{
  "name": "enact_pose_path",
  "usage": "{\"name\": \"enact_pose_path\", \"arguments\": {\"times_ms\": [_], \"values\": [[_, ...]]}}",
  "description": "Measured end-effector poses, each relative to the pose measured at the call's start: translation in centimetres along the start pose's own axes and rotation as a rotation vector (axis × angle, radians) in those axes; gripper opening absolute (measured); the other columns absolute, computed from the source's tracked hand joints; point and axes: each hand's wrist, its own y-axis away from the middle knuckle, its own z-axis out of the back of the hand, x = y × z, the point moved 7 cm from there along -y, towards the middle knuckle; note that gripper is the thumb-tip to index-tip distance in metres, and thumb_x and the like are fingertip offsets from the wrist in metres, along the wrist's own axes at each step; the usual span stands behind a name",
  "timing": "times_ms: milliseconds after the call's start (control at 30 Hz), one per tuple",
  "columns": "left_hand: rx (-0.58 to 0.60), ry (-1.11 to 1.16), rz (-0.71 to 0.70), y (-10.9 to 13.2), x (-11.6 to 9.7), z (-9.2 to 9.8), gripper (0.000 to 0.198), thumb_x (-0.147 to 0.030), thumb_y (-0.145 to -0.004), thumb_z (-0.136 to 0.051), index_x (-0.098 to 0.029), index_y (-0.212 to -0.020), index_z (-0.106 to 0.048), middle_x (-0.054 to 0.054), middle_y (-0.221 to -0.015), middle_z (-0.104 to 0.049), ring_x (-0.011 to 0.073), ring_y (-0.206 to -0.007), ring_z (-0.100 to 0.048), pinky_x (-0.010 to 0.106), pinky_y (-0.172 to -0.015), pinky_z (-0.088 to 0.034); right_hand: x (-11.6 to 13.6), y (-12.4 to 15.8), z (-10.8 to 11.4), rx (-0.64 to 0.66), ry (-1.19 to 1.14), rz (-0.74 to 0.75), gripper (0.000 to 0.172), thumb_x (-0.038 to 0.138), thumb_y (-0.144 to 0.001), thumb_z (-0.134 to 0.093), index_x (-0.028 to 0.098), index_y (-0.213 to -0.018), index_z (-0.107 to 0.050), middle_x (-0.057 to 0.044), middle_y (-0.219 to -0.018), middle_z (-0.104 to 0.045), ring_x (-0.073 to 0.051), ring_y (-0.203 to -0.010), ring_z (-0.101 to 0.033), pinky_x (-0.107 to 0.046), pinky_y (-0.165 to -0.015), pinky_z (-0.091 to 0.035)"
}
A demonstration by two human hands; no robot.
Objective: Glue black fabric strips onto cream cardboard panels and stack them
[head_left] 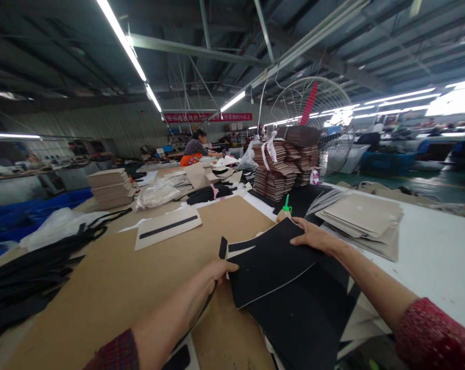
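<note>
Both my hands hold a black sheet with a pale edge point(269, 264) above a stack of black sheets point(305, 318) on the table. My left hand point(217, 270) is closed on the sheet's left edge. My right hand point(313, 236) grips its far right corner, fingers curled over the top. A small black strip point(222, 247) stands up just beyond my left hand. A brown cardboard sheet point(140, 277) covers the table to the left of the stack.
A glue bottle with a green cap point(284, 210) stands behind the sheet. Grey board pieces point(365, 221) lie fanned at right on the white table point(441, 257). Black straps point(28, 277) lie at left. Tall bundled stacks point(282, 169) stand farther back. A person point(196, 149) works at the far end.
</note>
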Motion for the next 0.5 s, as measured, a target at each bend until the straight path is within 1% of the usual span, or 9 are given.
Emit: {"name": "enact_pose_path", "arguments": {"times_ms": [67,100,167,233,267,333,400,467,500], "values": [[0.009,0.058,0.036,0.1,-0.2,0.1,0.019,-0.030,-0.091,-0.063,-0.012,-0.084,-0.059,-0.005,-0.069,-0.055,0.0052,-0.051,-0.047,0.017,-0.045,-0.041,1.2,0.2,-0.1,0.002,-0.190,0.009,0.087,0.024,-0.070,-0.071,0.019,-0.147,-0.032,-0.011,-0.136,-0.058,-0.023,-0.105,-0.065,-0.034,-0.084,-0.056],[0.016,0.094,0.038,0.3,-0.6,0.2,0.018,-0.028,-0.091,-0.062,-0.012,-0.084,-0.059,-0.005,-0.069,-0.054,0.0047,-0.050,-0.046,0.016,-0.043,-0.038,2.0,0.3,0.1,-0.009,-0.285,0.020,0.088,0.023,-0.068,-0.073,0.021,-0.146,-0.033,-0.011,-0.137,-0.057,-0.023,-0.103,-0.066,-0.036,-0.083,-0.057],[0.028,0.172,0.019,1.1,-2.3,0.9,0.016,-0.025,-0.090,-0.063,-0.012,-0.082,-0.058,-0.005,-0.067,-0.053,0.0038,-0.047,-0.043,0.015,-0.039,-0.032,3.7,0.5,1.1,-0.053,-0.412,0.051,0.090,0.020,-0.064,-0.076,0.022,-0.145,-0.038,-0.012,-0.136,-0.058,-0.025,-0.103,-0.066,-0.039,-0.084,-0.056],[0.036,0.261,-0.022,2.5,-4.8,1.8,0.017,-0.021,-0.084,-0.068,-0.012,-0.076,-0.056,-0.006,-0.062,-0.052,0.0027,-0.043,-0.038,0.014,-0.036,-0.025,5.6,0.9,3.3,-0.120,-0.420,0.089,0.089,0.018,-0.062,-0.078,0.022,-0.143,-0.042,-0.011,-0.135,-0.058,-0.026,-0.108,-0.063,-0.041,-0.091,-0.053],[0.043,0.309,-0.047,3.5,-6.1,2.2,0.019,-0.020,-0.079,-0.072,-0.013,-0.072,-0.055,-0.006,-0.060,-0.051,0.0022,-0.041,-0.035,0.014,-0.035,-0.023,6.4,1.2,4.8,-0.153,-0.414,0.109,0.088,0.017,-0.061,-0.079,0.022,-0.142,-0.045,-0.011,-0.135,-0.058,-0.026,-0.111,-0.061,-0.042,-0.095,-0.051],[0.070,0.400,-0.110,6.0,-8.3,2.5,0.025,-0.019,-0.067,-0.079,-0.014,-0.069,-0.055,-0.005,-0.060,-0.052,0.0020,-0.042,-0.036,0.013,-0.036,-0.023,7.5,2.2,7.5,-0.172,-0.409,0.135,0.084,0.019,-0.062,-0.080,0.023,-0.140,-0.048,-0.010,-0.136,-0.058,-0.027,-0.113,-0.061,-0.044,-0.098,-0.049],[0.096,0.466,-0.177,9.3,-9.2,1.9,0.028,-0.020,-0.060,-0.082,-0.014,-0.071,-0.057,-0.003,-0.063,-0.055,0.0031,-0.045,-0.040,0.013,-0.038,-0.026,7.3,3.5,9.4,-0.128,-0.415,0.118,0.082,0.022,-0.064,-0.081,0.024,-0.139,-0.049,-0.009,-0.134,-0.060,-0.027,-0.107,-0.064,-0.045,-0.094,-0.052],[0.127,0.490,-0.208,12.8,-8.4,0.1,0.029,-0.025,-0.058,-0.082,-0.014,-0.071,-0.059,-0.002,-0.062,-0.056,0.0037,-0.045,-0.039,0.015,-0.038,-0.025,5.7,4.9,9.8,-0.043,-0.405,0.058,0.083,0.026,-0.065,-0.081,0.026,-0.141,-0.047,-0.009,-0.132,-0.062,-0.027,-0.102,-0.067,-0.044,-0.089,-0.055],[0.180,0.474,-0.171,14.5,-7.3,-1.4,0.028,-0.028,-0.059,-0.081,-0.014,-0.070,-0.059,-0.001,-0.060,-0.056,0.0044,-0.044,-0.039,0.016,-0.038,-0.025,4.3,5.6,9.5,-0.001,-0.364,0.020,0.082,0.028,-0.066,-0.080,0.027,-0.141,-0.047,-0.009,-0.131,-0.063,-0.027,-0.100,-0.067,-0.043,-0.087,-0.056]]}}
